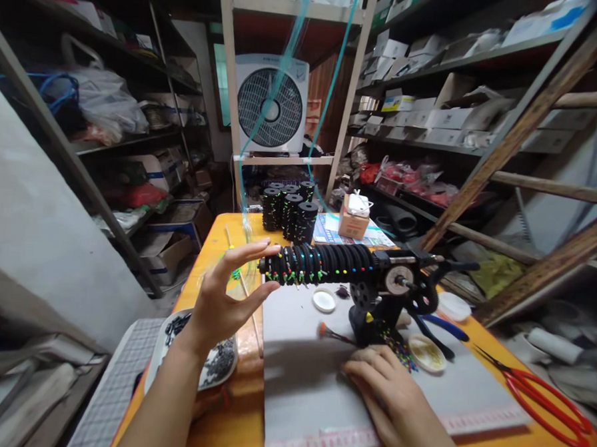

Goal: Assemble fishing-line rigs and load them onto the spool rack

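Note:
A black ribbed roller with small coloured beads and loops along it lies level, joined at its right end to a black geared stand. At the roller's left end, my left hand has thumb and fingers spread around the tip. My right hand rests low on the white board, fingers together and pointing down, beside a scatter of coloured beads; its fingertips are partly hidden. A small brush lies just beyond it.
Red scissors, blue-handled pliers and a dish of yellow bits lie right. A white tray of dark parts is left. Black rolls and a small carton stand at the back.

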`<action>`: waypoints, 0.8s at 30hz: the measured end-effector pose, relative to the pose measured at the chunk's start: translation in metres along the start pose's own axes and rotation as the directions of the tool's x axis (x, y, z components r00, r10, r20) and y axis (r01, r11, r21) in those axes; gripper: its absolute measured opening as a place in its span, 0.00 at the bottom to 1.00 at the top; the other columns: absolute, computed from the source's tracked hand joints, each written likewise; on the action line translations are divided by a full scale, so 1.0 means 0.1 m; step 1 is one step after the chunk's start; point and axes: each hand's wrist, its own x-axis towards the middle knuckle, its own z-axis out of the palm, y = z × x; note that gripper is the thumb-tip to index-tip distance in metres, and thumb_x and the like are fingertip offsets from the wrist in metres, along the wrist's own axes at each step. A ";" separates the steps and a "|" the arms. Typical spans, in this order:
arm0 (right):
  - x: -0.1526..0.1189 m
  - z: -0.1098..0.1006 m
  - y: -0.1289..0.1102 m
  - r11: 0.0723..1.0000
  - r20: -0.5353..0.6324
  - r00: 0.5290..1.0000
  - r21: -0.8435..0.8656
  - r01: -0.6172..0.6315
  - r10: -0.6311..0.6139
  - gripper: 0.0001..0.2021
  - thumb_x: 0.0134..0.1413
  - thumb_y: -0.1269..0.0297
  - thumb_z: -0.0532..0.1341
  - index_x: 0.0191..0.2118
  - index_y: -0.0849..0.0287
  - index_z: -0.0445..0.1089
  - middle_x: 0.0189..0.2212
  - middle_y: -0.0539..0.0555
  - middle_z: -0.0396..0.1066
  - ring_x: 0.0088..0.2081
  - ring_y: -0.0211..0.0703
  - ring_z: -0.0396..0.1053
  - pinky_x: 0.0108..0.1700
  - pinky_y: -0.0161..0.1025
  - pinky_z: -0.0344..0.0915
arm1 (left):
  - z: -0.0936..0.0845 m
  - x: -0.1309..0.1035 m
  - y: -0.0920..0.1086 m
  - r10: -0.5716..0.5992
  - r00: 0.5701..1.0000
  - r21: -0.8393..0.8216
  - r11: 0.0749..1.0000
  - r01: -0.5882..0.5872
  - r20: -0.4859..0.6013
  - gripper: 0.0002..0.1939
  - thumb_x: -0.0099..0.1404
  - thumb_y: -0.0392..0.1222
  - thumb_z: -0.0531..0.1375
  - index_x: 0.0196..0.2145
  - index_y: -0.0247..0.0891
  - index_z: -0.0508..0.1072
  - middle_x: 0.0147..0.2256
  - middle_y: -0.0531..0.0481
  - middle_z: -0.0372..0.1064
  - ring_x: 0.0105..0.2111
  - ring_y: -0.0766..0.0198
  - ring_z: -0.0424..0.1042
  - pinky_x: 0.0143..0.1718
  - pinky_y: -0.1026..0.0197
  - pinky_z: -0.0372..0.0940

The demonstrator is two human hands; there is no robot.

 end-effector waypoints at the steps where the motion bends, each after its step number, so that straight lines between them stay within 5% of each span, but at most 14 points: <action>1: 0.00 0.01 -0.01 1.000 0.007 1.000 0.007 0.010 -0.010 0.12 0.65 0.77 0.51 0.44 0.55 0.68 0.39 0.56 0.73 0.42 0.48 0.68 0.42 0.46 0.71 | 0.00 0.00 -0.01 0.004 1.000 0.004 1.000 -0.004 0.002 0.34 0.58 0.27 0.68 0.59 0.45 0.65 0.52 0.45 0.74 0.55 0.54 0.71 0.61 0.45 0.64; 6: 0.01 0.02 -0.04 0.998 -0.010 0.998 -0.012 0.069 -0.069 0.15 0.63 0.78 0.53 0.51 0.55 0.67 0.40 0.56 0.75 0.41 0.49 0.68 0.43 0.49 0.71 | 0.00 0.00 -0.04 0.004 1.000 0.013 1.000 -0.004 0.004 0.36 0.56 0.31 0.70 0.59 0.47 0.64 0.56 0.44 0.70 0.57 0.51 0.69 0.59 0.42 0.65; 12: 0.21 -0.07 -0.17 0.987 -0.110 0.981 -0.027 0.158 -0.160 0.20 0.61 0.80 0.54 0.56 0.56 0.65 0.41 0.56 0.75 0.40 0.47 0.67 0.41 0.46 0.70 | 0.08 0.03 0.00 -0.073 0.991 0.012 0.997 0.075 -0.112 0.25 0.56 0.38 0.71 0.48 0.46 0.66 0.49 0.45 0.65 0.50 0.54 0.70 0.48 0.50 0.72; 18: 0.91 -0.48 -0.48 0.900 -0.250 0.865 -0.147 0.411 -0.436 0.16 0.60 0.80 0.59 0.52 0.61 0.68 0.40 0.57 0.76 0.40 0.46 0.64 0.44 0.46 0.67 | 0.12 0.02 0.03 -0.097 0.986 0.058 0.993 0.106 -0.139 0.12 0.61 0.36 0.66 0.40 0.43 0.67 0.42 0.47 0.66 0.47 0.55 0.70 0.51 0.48 0.70; 24: 1.70 -0.68 -0.68 0.750 -0.084 0.769 -0.313 0.583 -0.633 0.12 0.67 0.74 0.53 0.49 0.64 0.72 0.39 0.58 0.75 0.41 0.48 0.64 0.46 0.47 0.68 | 0.10 0.03 0.09 -0.115 0.988 0.103 0.987 0.125 -0.101 0.09 0.63 0.32 0.62 0.38 0.43 0.67 0.42 0.45 0.66 0.48 0.53 0.71 0.50 0.46 0.71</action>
